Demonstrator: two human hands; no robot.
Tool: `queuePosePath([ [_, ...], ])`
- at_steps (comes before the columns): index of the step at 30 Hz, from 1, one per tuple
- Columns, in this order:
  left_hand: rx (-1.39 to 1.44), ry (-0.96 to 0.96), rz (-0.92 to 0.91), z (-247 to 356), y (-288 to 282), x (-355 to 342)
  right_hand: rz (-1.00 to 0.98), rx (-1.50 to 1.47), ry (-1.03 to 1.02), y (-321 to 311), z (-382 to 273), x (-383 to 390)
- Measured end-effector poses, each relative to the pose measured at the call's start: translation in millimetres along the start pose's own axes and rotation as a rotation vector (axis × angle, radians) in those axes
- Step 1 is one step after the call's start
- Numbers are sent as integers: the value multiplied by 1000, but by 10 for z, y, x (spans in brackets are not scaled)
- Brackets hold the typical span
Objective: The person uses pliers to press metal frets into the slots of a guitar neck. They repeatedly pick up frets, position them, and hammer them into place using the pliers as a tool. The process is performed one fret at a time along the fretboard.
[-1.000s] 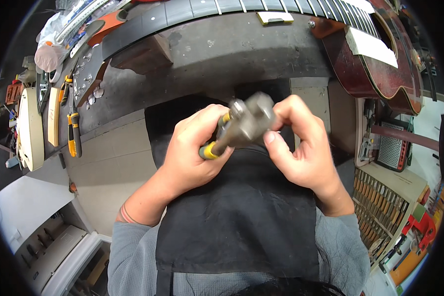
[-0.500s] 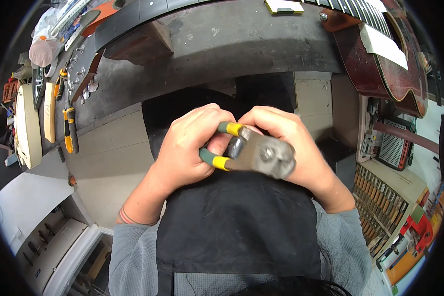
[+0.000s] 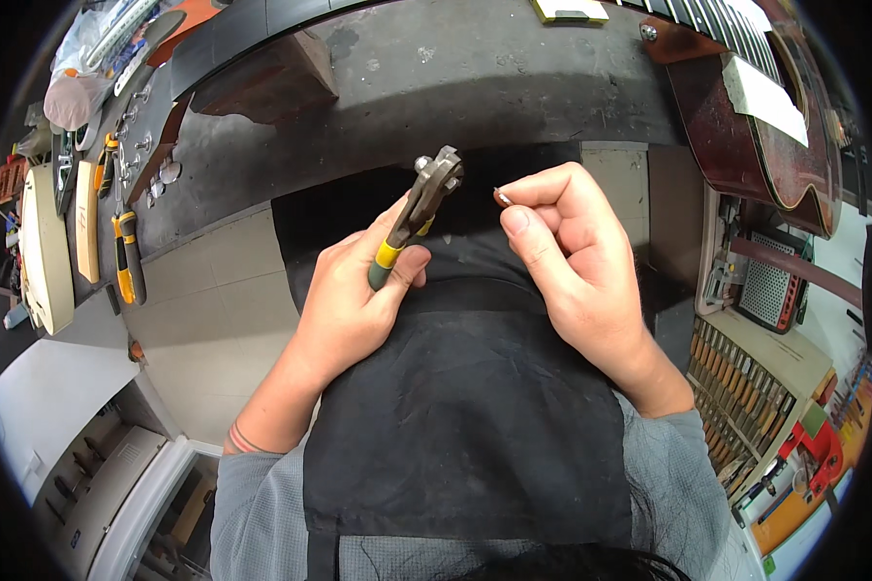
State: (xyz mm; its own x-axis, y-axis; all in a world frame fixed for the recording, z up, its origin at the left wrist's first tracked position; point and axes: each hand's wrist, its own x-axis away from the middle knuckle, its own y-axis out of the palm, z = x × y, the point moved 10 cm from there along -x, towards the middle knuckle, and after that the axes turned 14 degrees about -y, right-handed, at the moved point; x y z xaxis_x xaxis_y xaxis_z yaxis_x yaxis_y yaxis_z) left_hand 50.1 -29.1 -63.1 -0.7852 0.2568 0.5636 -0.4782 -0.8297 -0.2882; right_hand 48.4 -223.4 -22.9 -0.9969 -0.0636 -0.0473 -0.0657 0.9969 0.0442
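Note:
My left hand (image 3: pixel 354 281) is closed round the green and yellow handles of a pair of pliers (image 3: pixel 420 203). Their dark, blunt metal head points up and away from me, and my fingers partly cover the grips. To the right of the head, my right hand (image 3: pixel 581 252) pinches a small dark brown piece (image 3: pixel 503 198) with a pale edge between thumb and forefinger. It is too small to name, and it is apart from the pliers. Both hands are above the black apron (image 3: pixel 465 407) on my lap.
Beyond my hands lies a dark workbench (image 3: pixel 475 73). A dark red guitar body (image 3: pixel 736 136) is at its right end. Left are a guitar headstock (image 3: pixel 155 145), orange-black pliers (image 3: pixel 128 257) and a cream guitar body (image 3: pixel 44 252). A rack of files (image 3: pixel 741 397) stands at right.
The pliers have swung from pointing right to pointing up and away from me. My right hand has drawn apart from them, and the small brown piece now shows in its fingertips.

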Motion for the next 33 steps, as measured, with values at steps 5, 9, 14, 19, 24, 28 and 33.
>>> queuePosePath([
  [5,12,48,-57,-11,84,-13,34,74,-79,-45,-69,-30],
  [9,-264,235,20,238,83,47,34,133,-143,-47,-113,-53],
  [14,-206,136,-18,264,113,55,61,96,-188,-40,-116,-43],
  [19,-236,165,-4,298,117,82,56,118,-215,-35,-140,-53],
  [24,-231,153,-12,292,143,81,52,132,-224,-54,-120,-40],
  [28,-231,129,-18,278,151,79,49,145,-233,-59,-110,-34],
  [33,-220,147,-24,275,169,80,65,206,-276,-74,-115,-14],
])
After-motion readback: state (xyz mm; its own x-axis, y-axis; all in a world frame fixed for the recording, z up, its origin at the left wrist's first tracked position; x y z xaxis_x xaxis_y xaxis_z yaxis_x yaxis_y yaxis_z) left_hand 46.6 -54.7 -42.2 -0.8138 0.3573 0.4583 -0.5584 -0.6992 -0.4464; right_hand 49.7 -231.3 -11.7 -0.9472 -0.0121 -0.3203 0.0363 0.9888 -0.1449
